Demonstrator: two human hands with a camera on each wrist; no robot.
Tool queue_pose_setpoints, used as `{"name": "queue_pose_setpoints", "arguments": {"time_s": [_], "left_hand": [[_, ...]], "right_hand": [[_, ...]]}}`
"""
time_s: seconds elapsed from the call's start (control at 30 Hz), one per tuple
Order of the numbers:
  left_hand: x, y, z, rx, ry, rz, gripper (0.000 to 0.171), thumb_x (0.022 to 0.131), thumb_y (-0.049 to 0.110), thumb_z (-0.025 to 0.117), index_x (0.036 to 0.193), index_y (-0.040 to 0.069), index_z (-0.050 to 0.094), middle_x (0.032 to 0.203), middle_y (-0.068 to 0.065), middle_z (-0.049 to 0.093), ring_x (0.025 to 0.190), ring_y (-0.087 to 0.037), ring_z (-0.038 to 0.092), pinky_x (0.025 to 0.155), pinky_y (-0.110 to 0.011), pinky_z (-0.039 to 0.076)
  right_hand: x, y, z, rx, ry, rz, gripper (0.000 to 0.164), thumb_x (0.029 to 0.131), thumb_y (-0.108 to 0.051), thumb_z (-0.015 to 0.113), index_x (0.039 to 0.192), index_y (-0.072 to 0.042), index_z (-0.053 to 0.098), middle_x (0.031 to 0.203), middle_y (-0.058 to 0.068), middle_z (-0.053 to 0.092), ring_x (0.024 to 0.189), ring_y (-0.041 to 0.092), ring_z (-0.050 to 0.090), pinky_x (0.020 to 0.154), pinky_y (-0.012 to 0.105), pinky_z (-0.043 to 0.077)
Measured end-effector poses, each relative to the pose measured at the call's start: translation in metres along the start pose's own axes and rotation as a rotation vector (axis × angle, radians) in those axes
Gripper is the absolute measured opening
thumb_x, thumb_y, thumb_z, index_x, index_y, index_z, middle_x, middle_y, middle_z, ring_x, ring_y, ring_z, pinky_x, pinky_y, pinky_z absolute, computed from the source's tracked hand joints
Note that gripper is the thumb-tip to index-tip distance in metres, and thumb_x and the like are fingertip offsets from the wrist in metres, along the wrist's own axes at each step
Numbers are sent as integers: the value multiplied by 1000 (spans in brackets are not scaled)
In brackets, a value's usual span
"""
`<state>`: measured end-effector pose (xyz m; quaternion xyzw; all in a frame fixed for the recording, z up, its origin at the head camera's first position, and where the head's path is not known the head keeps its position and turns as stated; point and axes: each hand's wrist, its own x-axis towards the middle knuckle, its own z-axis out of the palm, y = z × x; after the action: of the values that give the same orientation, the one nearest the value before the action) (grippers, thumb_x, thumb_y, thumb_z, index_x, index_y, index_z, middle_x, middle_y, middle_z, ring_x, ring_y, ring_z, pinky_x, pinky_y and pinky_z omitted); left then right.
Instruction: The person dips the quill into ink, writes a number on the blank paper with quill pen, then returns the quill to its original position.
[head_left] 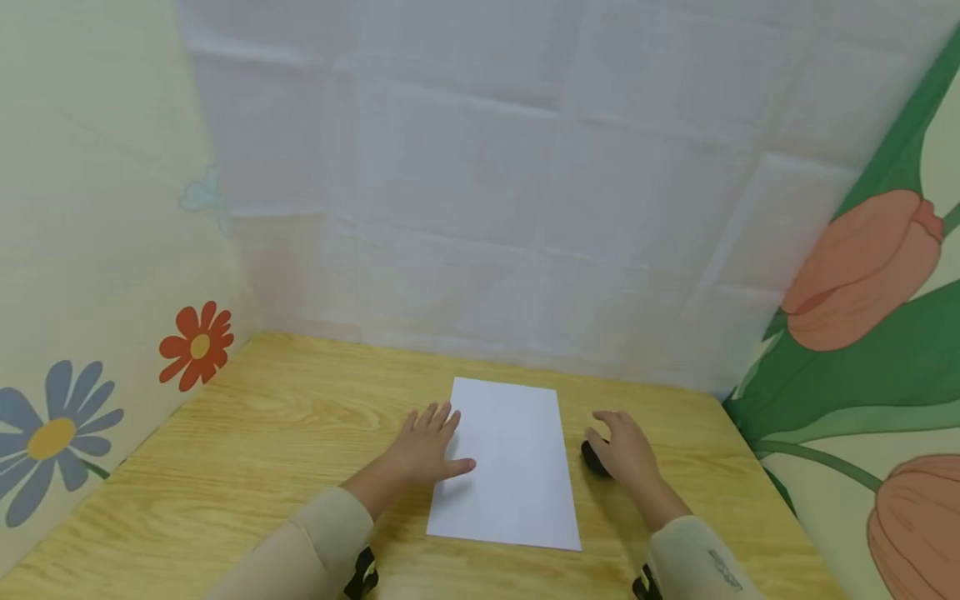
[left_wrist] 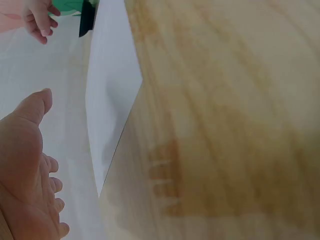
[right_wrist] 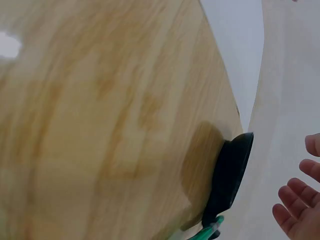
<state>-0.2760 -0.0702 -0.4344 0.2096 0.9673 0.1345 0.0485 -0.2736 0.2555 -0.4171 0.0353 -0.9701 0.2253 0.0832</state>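
Observation:
A white sheet of paper (head_left: 513,467) lies flat on the wooden table. My left hand (head_left: 426,448), fingers spread, is over its left edge; in the left wrist view the palm (left_wrist: 22,175) is raised off the table and holds nothing. To the right of the sheet is a small black object (head_left: 594,460), partly covered by my right hand (head_left: 628,450) in the head view. From the right wrist, the black object (right_wrist: 231,172) looks low and flat-topped, with a green piece (right_wrist: 207,231) at its lower end; its kind is unclear. Loosely bent right fingers (right_wrist: 295,200) stay apart from it.
Wood-grain table (head_left: 285,433) surrounds the sheet. A creased white cloth (head_left: 465,183) hangs behind the table. Flower-printed sheets stand at the left (head_left: 90,250) and right (head_left: 862,367) sides.

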Motion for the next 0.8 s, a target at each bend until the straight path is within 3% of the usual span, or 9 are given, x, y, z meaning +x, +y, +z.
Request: {"name": "queue_pose_setpoints", "arguments": {"time_s": [0.4, 0.8], "left_hand": [[-13, 1, 16, -15, -50, 76, 99, 88, 65, 56, 153, -3, 25, 162, -19, 21, 152, -37, 14, 122, -58, 10], [-26, -7, 26, -158, -70, 75, 97, 89, 62, 58, 152, -4, 26, 162, -20, 21, 152, -37, 15, 122, -58, 11]], "right_hand": [[-20, 30, -8, 70, -27, 81, 46, 99, -26, 57, 137, -1, 54, 130, 24, 55, 108, 35, 59, 81, 48, 54], [-30, 54, -4, 114, -15, 137, 44, 96, -23, 61, 132, 2, 57, 121, 25, 59, 100, 32, 60, 77, 44, 53]]}}
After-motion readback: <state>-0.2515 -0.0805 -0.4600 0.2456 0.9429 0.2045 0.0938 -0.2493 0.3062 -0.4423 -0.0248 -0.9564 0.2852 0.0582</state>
